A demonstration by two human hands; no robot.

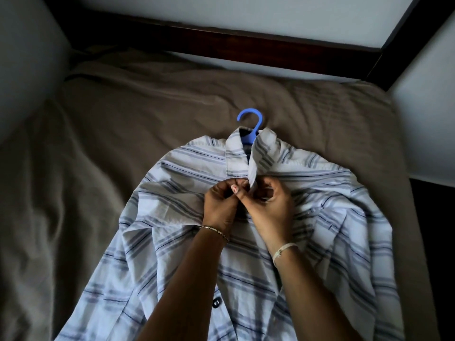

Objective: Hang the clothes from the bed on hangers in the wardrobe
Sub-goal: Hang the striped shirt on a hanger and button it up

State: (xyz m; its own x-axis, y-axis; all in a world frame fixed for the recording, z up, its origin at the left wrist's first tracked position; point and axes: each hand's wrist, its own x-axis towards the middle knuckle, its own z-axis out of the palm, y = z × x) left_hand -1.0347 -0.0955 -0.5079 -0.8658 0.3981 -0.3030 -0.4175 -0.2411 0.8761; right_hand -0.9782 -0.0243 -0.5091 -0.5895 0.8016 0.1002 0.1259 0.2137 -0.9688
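In the head view, a pale blue-and-white striped button-front shirt point(172, 230) lies face up on the bed's taupe sheet point(98, 143), with its collar toward the dark wooden bed frame point(246, 43). A blue plastic hanger point(249, 139) is already inside it. The hook sticks out past the collar onto the sheet, and the shirt's shoulders round over the hanger's hidden arms.

The left hand point(219, 207) and the right hand point(270, 212) meet just below the collar, at the top of the front opening. Both are clenched on cloth. The left fingers point(221, 189) pinch one front edge, and the right fingers point(269, 187) pinch the other, where the collar's end comes down. The button they are working is hidden beneath them, so I cannot tell whether it is through its hole. Lower down, a dark round button point(217, 303) shows beside the left forearm.

This looks like the fastening of the top button, so the shirt will not slide off once it is lifted. To do it well:

- Draw the buttonhole edge taut with one hand.
- Tip the button edgewise with the other and push it fully through, rather than dragging the cloth over it.
- Check that the collar sits centred round the hanger's neck and that both shoulders lie evenly. The cloth on the person's right side looks bunched and would be better smoothed.
- Lift by the hook, not the fabric.

The wardrobe is not in view.
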